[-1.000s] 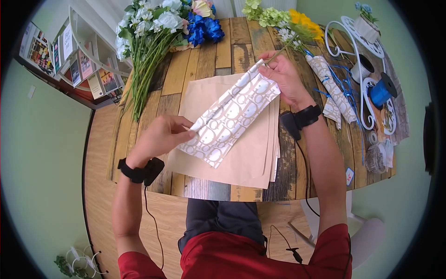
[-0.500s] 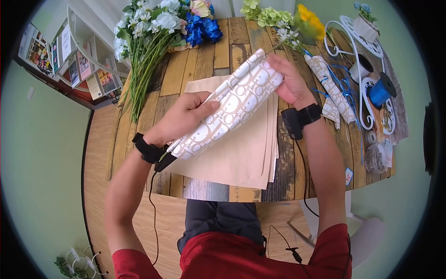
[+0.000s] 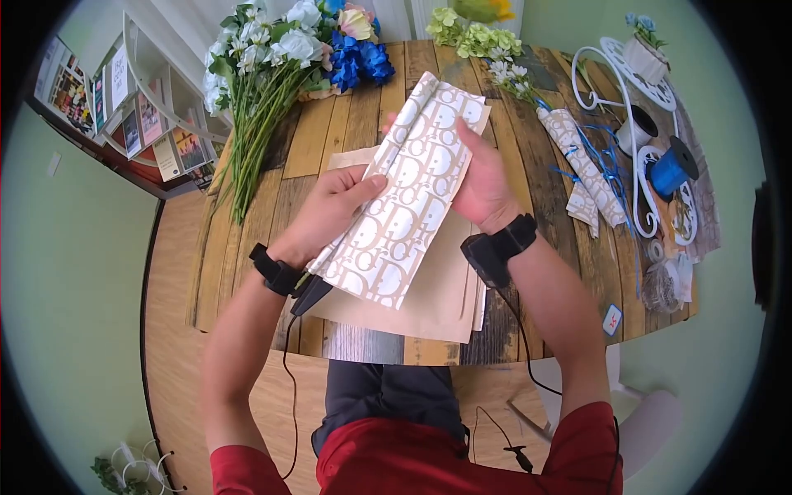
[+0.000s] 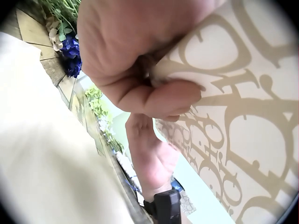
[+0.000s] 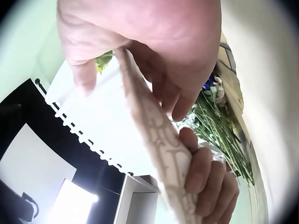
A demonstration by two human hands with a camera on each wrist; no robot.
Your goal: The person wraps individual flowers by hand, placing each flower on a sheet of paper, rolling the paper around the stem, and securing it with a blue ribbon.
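A white sheet with a tan letter pattern (image 3: 404,198), rolled along its left edge, is held tilted above a stack of tan paper (image 3: 445,318). My left hand (image 3: 330,206) grips the rolled edge midway, thumb on top; the left wrist view shows its curled fingers (image 4: 173,98) around the paper (image 4: 261,116). At the sheet's right edge is my right hand (image 3: 483,177), thumb raised over the front and the other fingers behind. In the right wrist view the paper's edge (image 5: 154,121) runs between that hand's thumb and fingers. A yellow flower (image 3: 487,10) shows beyond the sheet's upper end.
White and blue flowers with long stems (image 3: 256,132) lie at the back left. Green flowers (image 3: 478,37) are at the back. To the right are a wrapped bundle (image 3: 582,161), a white metal stand (image 3: 631,157), a blue ribbon spool (image 3: 674,171) and a small card (image 3: 611,319).
The left hand moved from the sheet's lower end to its middle. The sheet has swung more upright and its loose side spread out. The right hand left the top corner for the right edge.
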